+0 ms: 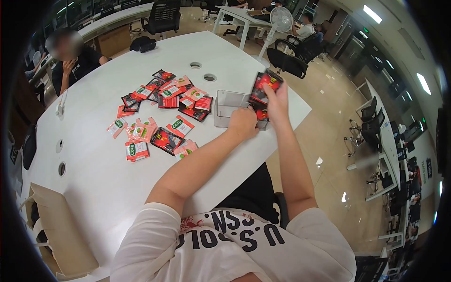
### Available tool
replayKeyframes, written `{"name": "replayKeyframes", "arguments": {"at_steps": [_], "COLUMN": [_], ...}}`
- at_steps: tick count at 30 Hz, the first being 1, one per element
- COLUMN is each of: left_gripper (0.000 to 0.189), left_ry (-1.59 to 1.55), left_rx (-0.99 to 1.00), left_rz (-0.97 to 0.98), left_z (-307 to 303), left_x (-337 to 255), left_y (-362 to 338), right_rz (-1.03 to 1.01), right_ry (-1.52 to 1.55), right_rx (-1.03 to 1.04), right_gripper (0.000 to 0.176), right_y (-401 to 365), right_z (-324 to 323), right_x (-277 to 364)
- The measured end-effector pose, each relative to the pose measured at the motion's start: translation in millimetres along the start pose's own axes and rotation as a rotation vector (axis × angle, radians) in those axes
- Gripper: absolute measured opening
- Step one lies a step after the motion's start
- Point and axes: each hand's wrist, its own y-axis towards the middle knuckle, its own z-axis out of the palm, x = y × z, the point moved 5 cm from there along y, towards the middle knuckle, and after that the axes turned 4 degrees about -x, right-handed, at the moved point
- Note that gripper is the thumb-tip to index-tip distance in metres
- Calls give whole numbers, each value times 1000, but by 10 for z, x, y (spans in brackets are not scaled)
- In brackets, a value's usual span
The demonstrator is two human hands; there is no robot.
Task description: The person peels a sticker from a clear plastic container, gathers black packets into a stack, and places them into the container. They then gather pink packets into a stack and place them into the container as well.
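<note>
A clear plastic box [225, 100] with a divider stands on the white table near its right edge. My left hand [243, 123] is closed at the near side of this box, its fingertips partly hidden inside. Beside those fingers, a black and red sachet [261, 113] sits in the right part of the box. Above it, my right hand [277, 101] pinches a small stack of black and red sachets [264, 84], thumb on the front. Left of the box lies a loose pile of sachets: black and red ones [165, 140], red and white Cozy ones [181, 126] and pink ones [142, 131].
The white table [103, 188] has round cable holes [209, 77]. A beige paper bag [63, 225] stands at the left front, and a dark object [142, 44] lies at the far edge. Another person [77, 61] sits across the table. A white fan [281, 19] and office chairs [289, 61] stand beyond.
</note>
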Motion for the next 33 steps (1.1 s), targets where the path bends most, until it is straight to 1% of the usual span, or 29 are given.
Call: {"name": "replayKeyframes", "arguments": {"at_steps": [1, 4, 7, 8, 11, 12, 15, 16, 17, 19, 20, 23, 26, 29, 32, 33], "left_gripper": [65, 68, 69, 70, 73, 72, 67, 65, 62, 56, 54, 48, 42, 36, 33, 33], "left_ry": [15, 39, 34, 30, -16, -104, -408, -534, -661, -650, -644, -573, -524, -529, -534, -518], "left_rx": [21, 25, 31, 37, 80, 82, 120, 151, 182, 56, -9, -16, -65, -42, -27, -21], "left_rz": [-11, -10, -21, -26, -75, -97, -166, -193, -222, -209, -204, -219, -211, -201, -202, -196], "left_z": [-25, -11, -54, -76, -120, -170, -303, -331, -332, -235, -169, -236, -163, -185, -201, -182], "left_x": [-7, -8, -12, -13, -2, 9, 83, 123, 154, 266, 308, 277, 255, 234, 194, 189], "left_y": [-12, -13, -26, -29, -26, -24, 12, 41, 65, 142, 176, 153, 153, 139, 112, 115], "right_rz": [-66, -68, -118, -145, -167, -156, -177, -124, -116, -99, -111, -241, -331, -224, -241, -261], "right_ry": [-106, -214, -253, -268, -459, -408, -401, -368, -382, -412, -455, -587, -806, -680, -835, -947], "right_rx": [-8, 34, 153, 154, 167, 145, 197, 177, 179, 187, 185, 159, 198, 206, 373, 443], "right_gripper": [42, 44, 50, 52, 52, 47, 42, 37, 37, 37, 41, 51, 56, 67, 79, 82], "right_y": [54, -20, -92, -119, -158, -184, -160, -162, -157, -146, -167, -225, -274, -265, -155, -115], "right_z": [-235, -589, -723, -770, -911, -862, -769, -747, -735, -735, -747, -858, -953, -932, -850, -792], "right_x": [-82, -232, -376, -423, -534, -489, -508, -530, -549, -591, -606, -654, -483, -325, -138, -70]}}
